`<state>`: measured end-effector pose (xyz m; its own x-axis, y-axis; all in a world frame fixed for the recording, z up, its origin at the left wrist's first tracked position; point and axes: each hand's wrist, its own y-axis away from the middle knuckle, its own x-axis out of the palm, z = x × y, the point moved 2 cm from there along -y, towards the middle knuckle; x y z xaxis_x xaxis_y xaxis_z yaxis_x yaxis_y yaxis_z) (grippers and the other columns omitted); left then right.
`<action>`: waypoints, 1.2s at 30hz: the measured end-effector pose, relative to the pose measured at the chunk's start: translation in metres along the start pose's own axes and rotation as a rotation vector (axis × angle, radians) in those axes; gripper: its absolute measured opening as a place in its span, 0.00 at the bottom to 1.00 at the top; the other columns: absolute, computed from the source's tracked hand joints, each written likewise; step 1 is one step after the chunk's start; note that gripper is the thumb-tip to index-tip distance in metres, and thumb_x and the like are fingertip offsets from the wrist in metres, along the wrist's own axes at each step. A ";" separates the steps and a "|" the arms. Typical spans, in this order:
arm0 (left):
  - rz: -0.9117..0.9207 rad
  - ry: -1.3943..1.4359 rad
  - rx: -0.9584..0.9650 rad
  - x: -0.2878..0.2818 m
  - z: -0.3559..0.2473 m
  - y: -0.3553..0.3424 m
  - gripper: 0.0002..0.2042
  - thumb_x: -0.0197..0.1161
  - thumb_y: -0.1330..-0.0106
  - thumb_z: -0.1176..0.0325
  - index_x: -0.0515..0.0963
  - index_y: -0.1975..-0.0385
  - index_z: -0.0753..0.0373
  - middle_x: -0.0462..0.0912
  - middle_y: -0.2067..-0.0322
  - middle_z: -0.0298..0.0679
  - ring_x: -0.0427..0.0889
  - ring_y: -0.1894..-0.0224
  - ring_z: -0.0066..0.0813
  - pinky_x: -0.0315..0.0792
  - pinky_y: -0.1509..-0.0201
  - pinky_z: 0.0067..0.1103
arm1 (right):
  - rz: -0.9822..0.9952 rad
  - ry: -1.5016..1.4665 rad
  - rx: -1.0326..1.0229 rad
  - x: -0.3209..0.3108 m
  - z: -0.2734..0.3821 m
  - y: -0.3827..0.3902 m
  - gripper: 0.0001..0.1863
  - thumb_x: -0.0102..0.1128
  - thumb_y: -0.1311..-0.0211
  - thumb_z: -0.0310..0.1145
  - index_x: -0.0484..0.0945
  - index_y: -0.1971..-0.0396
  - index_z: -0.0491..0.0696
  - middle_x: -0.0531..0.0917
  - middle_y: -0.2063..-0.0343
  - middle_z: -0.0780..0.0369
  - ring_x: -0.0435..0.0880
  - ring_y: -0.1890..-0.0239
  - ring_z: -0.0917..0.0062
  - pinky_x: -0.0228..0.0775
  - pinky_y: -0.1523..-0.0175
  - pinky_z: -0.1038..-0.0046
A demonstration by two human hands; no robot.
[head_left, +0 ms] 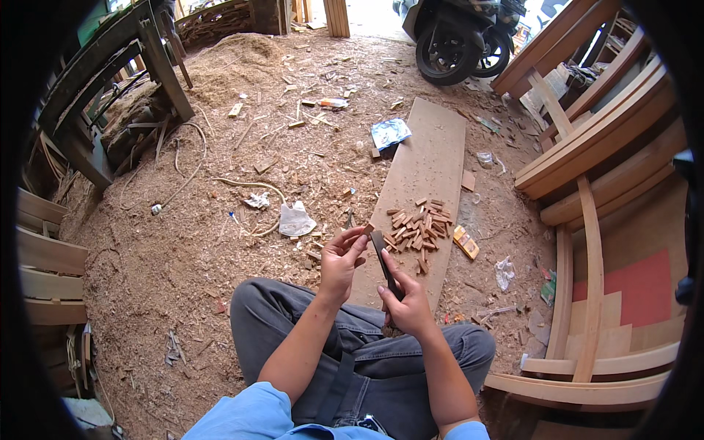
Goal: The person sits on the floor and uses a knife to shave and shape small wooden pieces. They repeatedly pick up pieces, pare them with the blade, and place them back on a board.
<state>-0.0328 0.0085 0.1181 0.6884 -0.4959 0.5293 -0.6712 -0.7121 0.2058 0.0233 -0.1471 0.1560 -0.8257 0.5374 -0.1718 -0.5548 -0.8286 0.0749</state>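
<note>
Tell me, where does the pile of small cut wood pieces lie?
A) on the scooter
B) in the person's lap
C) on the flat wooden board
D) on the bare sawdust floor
C: the pile of small wood pieces rests on the flat wooden board lying over the sawdust.

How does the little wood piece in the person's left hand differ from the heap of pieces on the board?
The small wood piece is single and pinched in the left hand, off the floor; the pile of wood pieces is many, lying loose on the flat board. The held one meets the dark blade in the right hand; the pile lies untouched. Both look like similar short brownish bits.
</note>
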 end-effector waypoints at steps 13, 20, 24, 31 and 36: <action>0.010 -0.090 0.023 0.000 0.000 0.000 0.11 0.68 0.34 0.68 0.83 0.54 0.59 0.87 0.62 0.30 0.83 0.61 0.14 0.73 0.65 0.13 | -0.007 -0.022 0.110 0.000 0.010 0.003 0.35 0.57 0.35 0.24 0.61 0.28 0.57 0.74 0.86 0.69 0.71 0.88 0.87 0.67 0.81 0.79; 0.009 -0.064 -0.010 -0.002 0.001 -0.002 0.10 0.67 0.34 0.68 0.83 0.54 0.58 0.86 0.63 0.28 0.81 0.63 0.13 0.73 0.64 0.14 | -0.003 -0.038 0.152 0.001 0.014 0.004 0.34 0.56 0.36 0.25 0.63 0.29 0.60 0.74 0.87 0.69 0.72 0.88 0.87 0.69 0.80 0.77; -0.001 -0.051 -0.013 -0.004 0.002 -0.002 0.09 0.67 0.34 0.69 0.83 0.55 0.58 0.86 0.63 0.28 0.81 0.62 0.13 0.73 0.63 0.14 | 0.005 -0.048 0.164 0.001 0.011 0.004 0.34 0.56 0.35 0.25 0.63 0.29 0.61 0.74 0.86 0.69 0.72 0.88 0.87 0.69 0.80 0.77; 0.045 -0.066 0.040 -0.007 0.002 -0.006 0.09 0.67 0.34 0.71 0.82 0.56 0.62 0.87 0.64 0.32 0.83 0.64 0.16 0.74 0.62 0.14 | -0.009 -0.089 0.180 0.006 0.012 0.003 0.32 0.54 0.32 0.25 0.63 0.29 0.61 0.73 0.87 0.69 0.73 0.88 0.87 0.69 0.81 0.77; 0.069 -0.024 0.057 -0.010 0.009 -0.014 0.08 0.67 0.35 0.74 0.82 0.58 0.67 0.87 0.65 0.35 0.83 0.65 0.17 0.75 0.61 0.15 | -0.038 -0.155 0.152 0.014 0.004 0.002 0.31 0.52 0.31 0.25 0.62 0.29 0.59 0.73 0.87 0.70 0.72 0.88 0.87 0.69 0.82 0.77</action>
<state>-0.0279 0.0189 0.1028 0.6482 -0.5561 0.5202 -0.7010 -0.7026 0.1225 0.0102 -0.1411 0.1579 -0.8033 0.5951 -0.0255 -0.5851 -0.7803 0.2209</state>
